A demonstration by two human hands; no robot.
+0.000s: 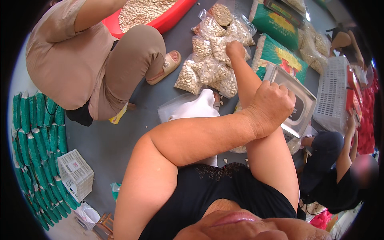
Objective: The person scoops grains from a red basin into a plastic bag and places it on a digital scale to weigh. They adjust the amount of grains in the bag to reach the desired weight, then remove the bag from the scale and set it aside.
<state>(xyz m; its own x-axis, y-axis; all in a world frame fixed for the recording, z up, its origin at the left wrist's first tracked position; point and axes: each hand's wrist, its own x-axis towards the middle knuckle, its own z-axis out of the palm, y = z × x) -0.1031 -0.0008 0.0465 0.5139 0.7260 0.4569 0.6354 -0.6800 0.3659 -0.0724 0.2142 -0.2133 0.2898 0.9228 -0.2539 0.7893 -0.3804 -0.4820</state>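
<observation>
My right hand [235,49] reaches forward, its fingers closed at the top of a clear plastic bag of pale beans [221,50]. That bag lies among several similar bean bags [188,76] heaped on the floor. My left forearm crosses over my right arm. My left hand [274,103] is a curled fist at the near-left edge of a scale's stainless steel tray [303,115]; its fingertips are hidden, so I cannot tell whether it grips anything. A white-covered knee or leg [195,106] shows beyond my forearm.
Green printed sacks [280,57] lie beyond the scale. At left, a co-worker [69,60] crouches by a red basin of beans [168,21]. A white plastic crate [331,93] and another person [327,168] are at right. Green packs [36,150] are stacked beside a white basket [76,174].
</observation>
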